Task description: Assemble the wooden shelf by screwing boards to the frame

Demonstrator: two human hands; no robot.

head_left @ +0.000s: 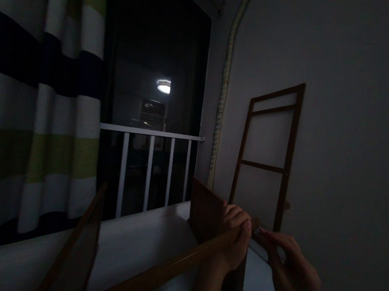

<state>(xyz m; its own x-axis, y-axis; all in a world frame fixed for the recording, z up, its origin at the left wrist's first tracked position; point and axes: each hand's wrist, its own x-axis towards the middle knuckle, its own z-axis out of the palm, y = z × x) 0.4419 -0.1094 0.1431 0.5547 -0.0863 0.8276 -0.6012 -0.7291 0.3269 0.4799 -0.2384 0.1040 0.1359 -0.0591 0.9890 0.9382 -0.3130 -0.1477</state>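
A long wooden rail runs from the lower left up to the right between two upright wooden panels. My left hand is closed around its right end, where it meets the right wooden panel. Just beyond that end, my right hand pinches a small, pale, shiny piece between thumb and finger. The dim light hides what kind of piece it is. At the left stands the other wooden panel, tilted in this view.
A brown wooden frame with crossbars leans against the wall at the right. Behind are a white railing, a dark window, a striped curtain and a wrapped pipe. A white ledge lies below the railing.
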